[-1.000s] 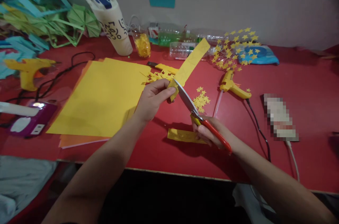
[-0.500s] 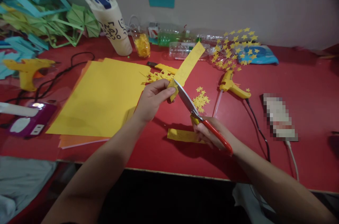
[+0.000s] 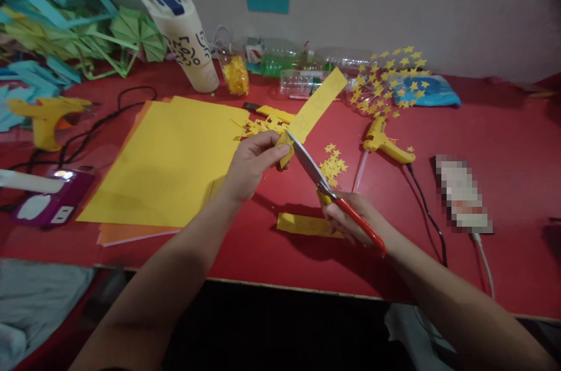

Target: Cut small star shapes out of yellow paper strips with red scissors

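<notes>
Between thumb and fingers, my left hand [image 3: 256,163] pinches the lower end of a yellow paper strip [image 3: 319,103] that slants up to the right. My right hand [image 3: 353,219] is closed round the red handles of the scissors [image 3: 313,169], whose blade tips touch the paper beside my left fingertips. Small cut stars [image 3: 333,166] lie in a pile right of the blades. Yellow scraps [image 3: 265,127] lie behind my left hand. Another yellow strip [image 3: 302,224] rests on the table, partly under my right hand.
Yellow sheets [image 3: 166,160] lie at the left on the red table [image 3: 254,260]. A white tumbler [image 3: 186,44], a bottle covered in stars [image 3: 372,87] and clear bottles stand or lie at the back. Glue guns [image 3: 385,143] and a phone [image 3: 462,193] are around.
The upper end of the yellow strip has swung slightly to the right. Both hands and the scissors have hardly moved.
</notes>
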